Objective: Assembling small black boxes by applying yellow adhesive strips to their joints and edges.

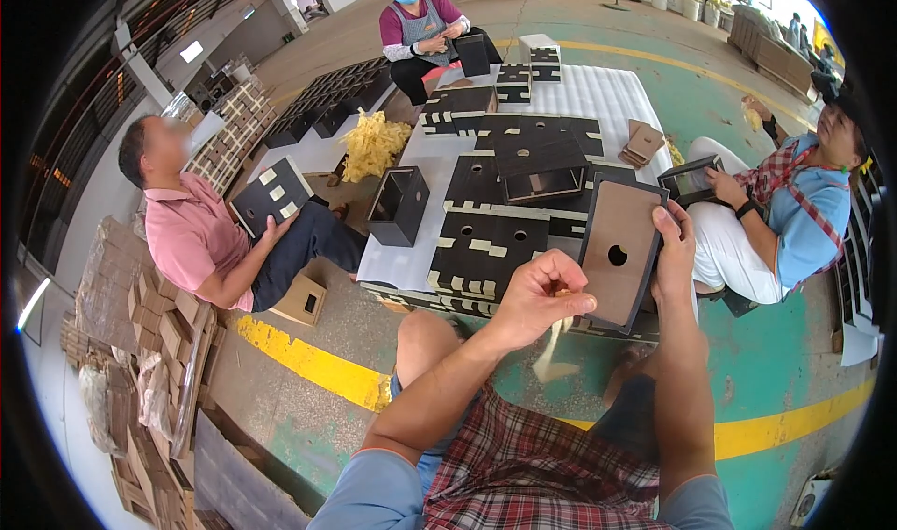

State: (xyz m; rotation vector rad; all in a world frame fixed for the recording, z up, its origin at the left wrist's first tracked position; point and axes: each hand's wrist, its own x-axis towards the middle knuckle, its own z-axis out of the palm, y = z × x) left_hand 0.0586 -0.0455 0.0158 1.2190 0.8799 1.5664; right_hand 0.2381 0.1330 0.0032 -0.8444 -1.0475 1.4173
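Observation:
My right hand (675, 245) grips the right edge of a black-sided box (619, 217), held tilted up in front of me. Its brown face has one round hole. Close by its lower left edge, my left hand (544, 301) is closed in a pinch on a pale yellow tape strip (551, 348), which dangles below the fingers. Beyond my hands, several dark boxes (491, 236) with pale tape pieces stand stacked on a table covered with white sheeting (607, 95). An open black box (399, 207) stands at the table's left side.
Co-workers sit around the table: one at left with a taped box (271, 196), one at the far side, one at right holding a black box (690, 180). A heap of yellow tape scraps (376, 145) lies left of the table. Brown panels (643, 143) are piled at its right edge.

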